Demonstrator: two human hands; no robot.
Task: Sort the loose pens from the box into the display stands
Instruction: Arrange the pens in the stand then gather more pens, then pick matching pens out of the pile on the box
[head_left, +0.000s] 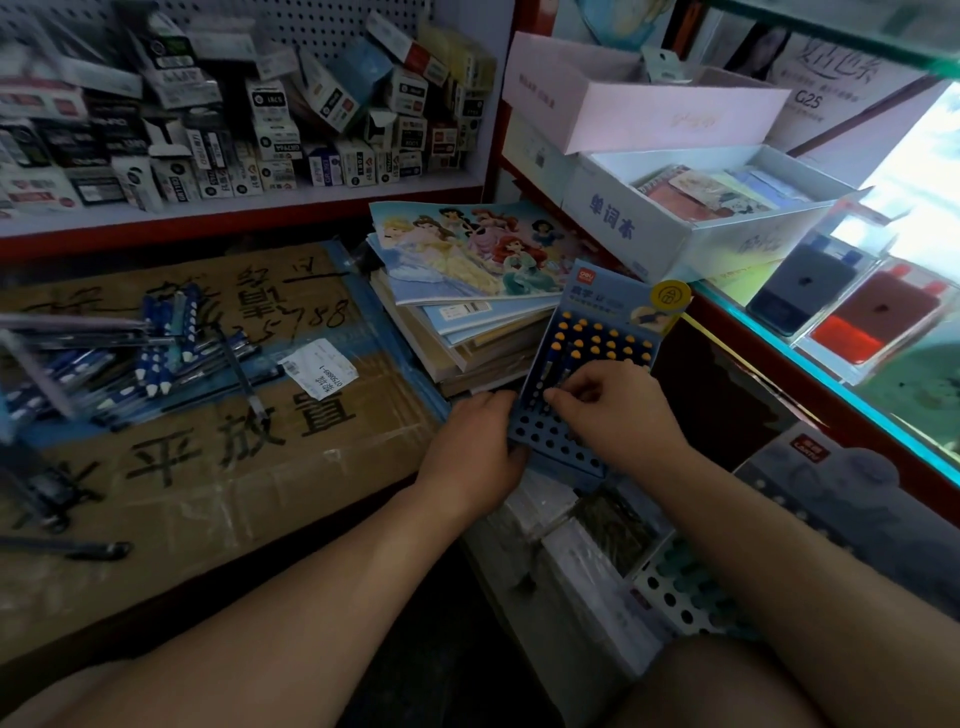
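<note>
A blue pen display stand (597, 332) with rows of holes leans in the middle of the head view. Its upper rows hold several pens with yellow caps, and its lower holes are bare. My left hand (475, 441) grips the stand's lower left edge. My right hand (613, 410) pinches a pen over the stand's middle rows; the pen is mostly hidden by my fingers. Loose blue and white pens (156, 353) lie in a heap on a flattened cardboard box (218, 452) at the left. A single dark pen (93, 551) lies near the cardboard's front edge.
A stack of notebooks (467, 291) stands behind the stand. A second perforated stand (680, 587) lies low at the right beside white boxes. A shelf of small pen boxes (234, 130) fills the back left. A glass counter (857, 332) runs along the right.
</note>
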